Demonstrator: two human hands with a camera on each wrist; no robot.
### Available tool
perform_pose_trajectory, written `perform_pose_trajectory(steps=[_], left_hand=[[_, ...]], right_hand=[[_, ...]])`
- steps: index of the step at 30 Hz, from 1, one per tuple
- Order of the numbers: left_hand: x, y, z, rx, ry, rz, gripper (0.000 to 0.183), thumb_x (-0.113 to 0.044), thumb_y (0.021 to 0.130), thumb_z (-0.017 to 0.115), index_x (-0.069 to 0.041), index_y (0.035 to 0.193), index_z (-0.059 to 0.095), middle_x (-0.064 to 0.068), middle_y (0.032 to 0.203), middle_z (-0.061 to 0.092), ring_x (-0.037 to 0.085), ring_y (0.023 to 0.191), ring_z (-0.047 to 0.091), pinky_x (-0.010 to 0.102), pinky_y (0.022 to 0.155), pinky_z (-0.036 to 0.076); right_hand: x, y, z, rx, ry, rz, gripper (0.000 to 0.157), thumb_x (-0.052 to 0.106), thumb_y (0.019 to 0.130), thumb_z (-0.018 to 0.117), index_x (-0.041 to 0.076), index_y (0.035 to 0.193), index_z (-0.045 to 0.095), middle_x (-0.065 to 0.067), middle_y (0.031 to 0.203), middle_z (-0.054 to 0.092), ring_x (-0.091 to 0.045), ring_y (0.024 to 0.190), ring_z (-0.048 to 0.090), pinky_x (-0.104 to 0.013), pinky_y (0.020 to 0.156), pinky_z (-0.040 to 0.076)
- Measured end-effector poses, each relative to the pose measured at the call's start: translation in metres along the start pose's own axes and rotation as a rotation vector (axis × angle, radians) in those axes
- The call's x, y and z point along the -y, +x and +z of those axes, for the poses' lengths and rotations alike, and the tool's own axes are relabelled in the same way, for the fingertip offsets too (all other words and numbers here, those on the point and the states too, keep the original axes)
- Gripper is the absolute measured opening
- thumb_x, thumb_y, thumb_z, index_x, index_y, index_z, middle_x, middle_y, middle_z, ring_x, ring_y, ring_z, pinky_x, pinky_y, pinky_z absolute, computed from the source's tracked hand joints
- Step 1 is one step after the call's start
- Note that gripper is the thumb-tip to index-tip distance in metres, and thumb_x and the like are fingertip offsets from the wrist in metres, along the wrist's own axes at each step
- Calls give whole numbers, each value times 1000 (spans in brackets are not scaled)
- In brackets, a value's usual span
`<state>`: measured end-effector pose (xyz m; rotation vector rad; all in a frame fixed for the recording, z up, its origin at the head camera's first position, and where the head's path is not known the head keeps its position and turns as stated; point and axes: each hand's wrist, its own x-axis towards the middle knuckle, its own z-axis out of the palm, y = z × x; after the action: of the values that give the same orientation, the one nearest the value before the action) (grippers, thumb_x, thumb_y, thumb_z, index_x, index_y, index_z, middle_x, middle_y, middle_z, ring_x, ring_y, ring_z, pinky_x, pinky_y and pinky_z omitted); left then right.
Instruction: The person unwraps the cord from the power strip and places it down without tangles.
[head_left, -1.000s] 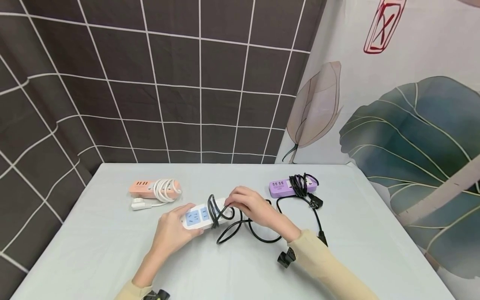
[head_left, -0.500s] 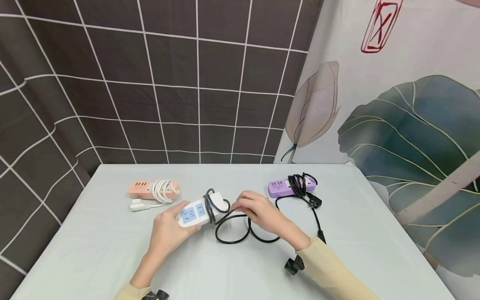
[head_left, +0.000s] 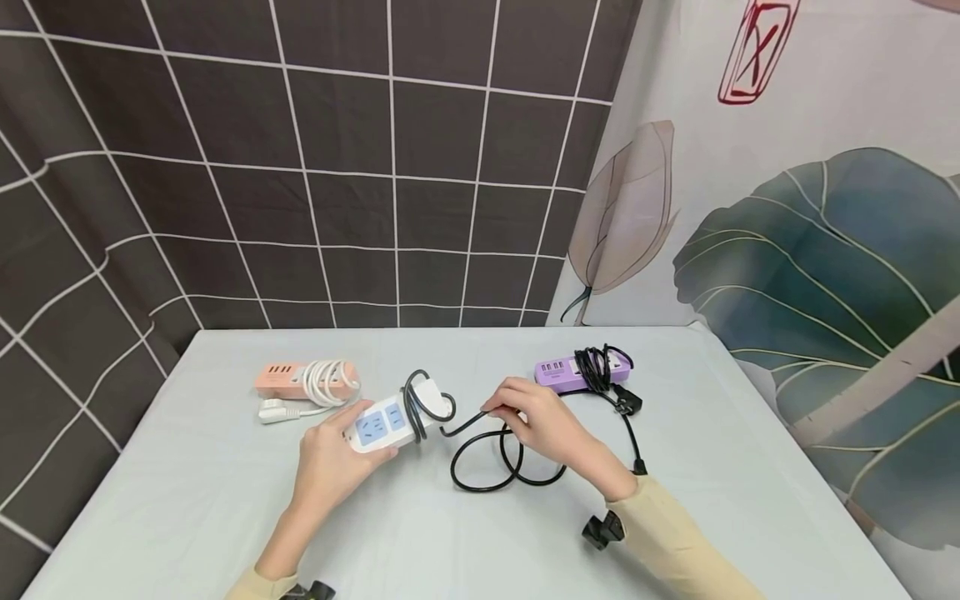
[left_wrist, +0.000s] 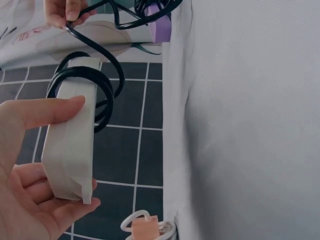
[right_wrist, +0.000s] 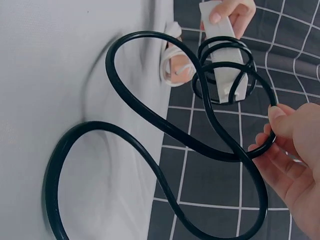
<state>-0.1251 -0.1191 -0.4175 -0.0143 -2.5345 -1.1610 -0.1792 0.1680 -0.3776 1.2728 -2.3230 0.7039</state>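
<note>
My left hand (head_left: 330, 454) grips the left end of a white power strip (head_left: 372, 428) with blue socket faces, thumb on one side and fingers on the other. A black cord (left_wrist: 84, 73) loops loosely around the strip's right end. To the right, my right hand (head_left: 543, 421) pinches that cord between thumb and fingertips, and the right wrist view shows the pinched cord (right_wrist: 270, 136) up close. From there the slack spreads in wide loops (head_left: 483, 489) on the table. The cord's plug end (head_left: 639, 467) lies beyond my right wrist, partly hidden by the sleeve.
A peach power strip (head_left: 281, 381) wrapped in its white cord (head_left: 327, 384) lies at the back left, its white plug (head_left: 273, 410) in front. A purple power strip (head_left: 557, 375) bundled with black cord sits back right, its black plug (head_left: 627, 400) beside it. The white table (head_left: 420, 542) meets dark gridded cloth behind.
My right hand has moved right, away from the white power strip, drawing the cord along. The left hand has shifted slightly left with the strip. Fewer cord loops cross the strip's end.
</note>
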Motion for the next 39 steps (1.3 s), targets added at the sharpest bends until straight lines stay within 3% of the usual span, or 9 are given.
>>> perform_pose_trajectory(steps=[18,32,39], left_hand=[[4,-3,2,32,-4,-3,69,-18,56,89,-2,119,66,19,114,69,27,93,66,39,76,50],[10,-3,-3,20,29,4,68,-18,56,90,-1,118,66,21,110,70,28,88,66,39,73,49],[14,-3,-3,2,36,26,67,-17,55,90,-1,116,67,21,108,70,27,85,66,38,70,48]], right_hand=[[-5,-3,-4,-71,-85,120,16,-3,82,69,11,90,69,1,87,69,-8,72,59,-22,61,49],[-6,-16,-12,-152,-119,7,22,-9,76,72,10,87,69,2,83,65,-7,68,55,-15,60,43],[-3,-25,-17,-150,-138,-3,25,-9,73,73,11,88,69,2,84,64,-7,70,55,-12,64,43]])
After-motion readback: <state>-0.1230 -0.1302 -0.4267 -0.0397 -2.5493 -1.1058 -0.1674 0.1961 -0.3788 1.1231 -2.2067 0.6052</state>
